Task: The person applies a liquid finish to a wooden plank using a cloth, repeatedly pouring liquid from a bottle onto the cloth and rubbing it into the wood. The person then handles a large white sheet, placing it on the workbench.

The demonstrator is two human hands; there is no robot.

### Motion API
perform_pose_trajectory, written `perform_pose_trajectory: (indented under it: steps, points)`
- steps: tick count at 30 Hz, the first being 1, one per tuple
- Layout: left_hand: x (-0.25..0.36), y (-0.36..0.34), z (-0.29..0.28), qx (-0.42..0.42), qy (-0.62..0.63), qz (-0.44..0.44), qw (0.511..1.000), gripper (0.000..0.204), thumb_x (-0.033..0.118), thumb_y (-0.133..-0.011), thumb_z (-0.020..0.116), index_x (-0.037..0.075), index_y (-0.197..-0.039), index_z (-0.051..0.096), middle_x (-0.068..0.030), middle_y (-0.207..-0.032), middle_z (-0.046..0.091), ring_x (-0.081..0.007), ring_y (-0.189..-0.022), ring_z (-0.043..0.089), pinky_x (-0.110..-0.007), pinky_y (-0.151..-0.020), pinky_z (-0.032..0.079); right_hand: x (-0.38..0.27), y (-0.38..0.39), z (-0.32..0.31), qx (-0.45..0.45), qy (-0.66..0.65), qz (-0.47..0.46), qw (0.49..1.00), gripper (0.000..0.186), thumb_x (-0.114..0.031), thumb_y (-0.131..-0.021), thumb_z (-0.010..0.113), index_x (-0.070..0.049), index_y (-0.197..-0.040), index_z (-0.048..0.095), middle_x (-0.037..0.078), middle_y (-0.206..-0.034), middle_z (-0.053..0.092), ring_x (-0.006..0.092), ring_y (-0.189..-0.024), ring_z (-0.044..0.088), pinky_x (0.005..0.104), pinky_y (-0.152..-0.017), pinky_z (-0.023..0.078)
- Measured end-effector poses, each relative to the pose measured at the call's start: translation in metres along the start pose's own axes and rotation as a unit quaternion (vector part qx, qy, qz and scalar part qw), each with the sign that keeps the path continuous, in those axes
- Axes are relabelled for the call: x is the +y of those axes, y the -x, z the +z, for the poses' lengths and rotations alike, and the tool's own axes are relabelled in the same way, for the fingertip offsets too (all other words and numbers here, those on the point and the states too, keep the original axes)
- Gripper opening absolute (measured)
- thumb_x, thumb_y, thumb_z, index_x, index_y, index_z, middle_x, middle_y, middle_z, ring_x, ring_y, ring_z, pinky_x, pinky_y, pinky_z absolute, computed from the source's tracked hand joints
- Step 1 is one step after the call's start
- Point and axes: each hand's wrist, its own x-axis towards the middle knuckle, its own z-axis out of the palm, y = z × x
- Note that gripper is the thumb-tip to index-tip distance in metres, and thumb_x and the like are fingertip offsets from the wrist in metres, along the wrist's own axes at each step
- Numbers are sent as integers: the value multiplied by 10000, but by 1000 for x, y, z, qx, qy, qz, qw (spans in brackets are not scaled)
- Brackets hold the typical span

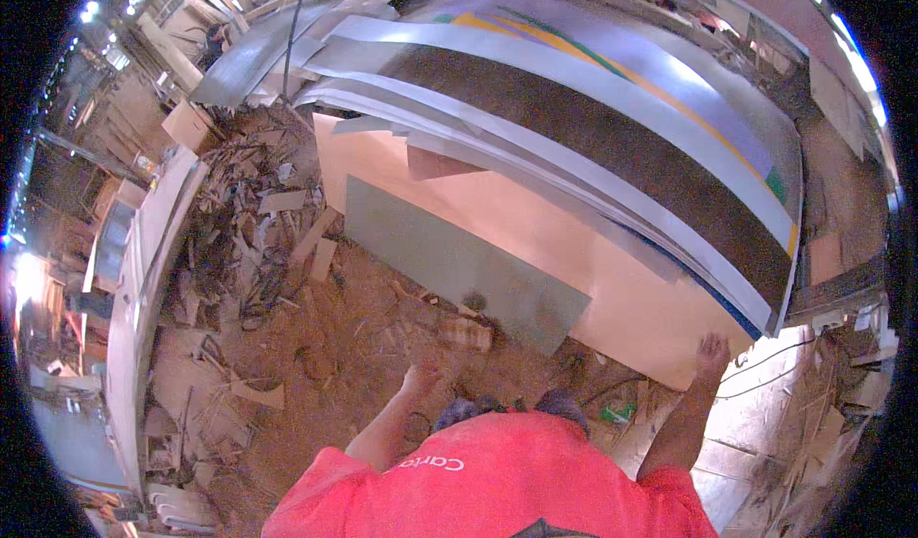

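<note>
My right hand (712,350) is at the right end of a long peach-coloured board (612,289), its fingers lying over the board by the edge. No object shows between those fingers. My left hand (423,373) hangs over the littered ground, apart from the boards; its fingers blur into the brown background. Nearest to it is a grey-green rectangular sheet (459,261), which overlaps the lower part of the peach board. Behind them lies a broad stack of large thin sheets (535,108), white, dark brown and purplish with yellow and green stripes, covering the board's far edge.
Scraps and offcuts form a heap (258,213) at the left. Beyond it runs a long pale plank (143,318). A bright pale surface (755,423) lies at the lower right, with a thin dark cable across it. A green scrap (619,412) is on the ground.
</note>
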Motion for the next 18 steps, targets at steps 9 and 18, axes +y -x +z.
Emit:
perform_pose_trajectory:
  steps: [9,18]
  points:
    - [50,112,33,-112,-36,139,983,256,199,-946,772,38,-1140,733,-58,-827,707,-180,-628,646,-325,-512,499,-54,-179,103,84,-73,-27,993,707,-452,-917,728,-25,-1449,542,241,-1397,605,363,-1395,488,542,-1167,379]
    - [89,134,54,-31,25,-185,982,234,208,-947,765,50,-1117,734,-70,-840,720,-226,-727,682,-399,-602,572,-60,-271,131,-2,713,-425,557,438,-399,-919,666,-28,-1149,702,215,-1260,688,415,-1135,633,520,-1023,508]
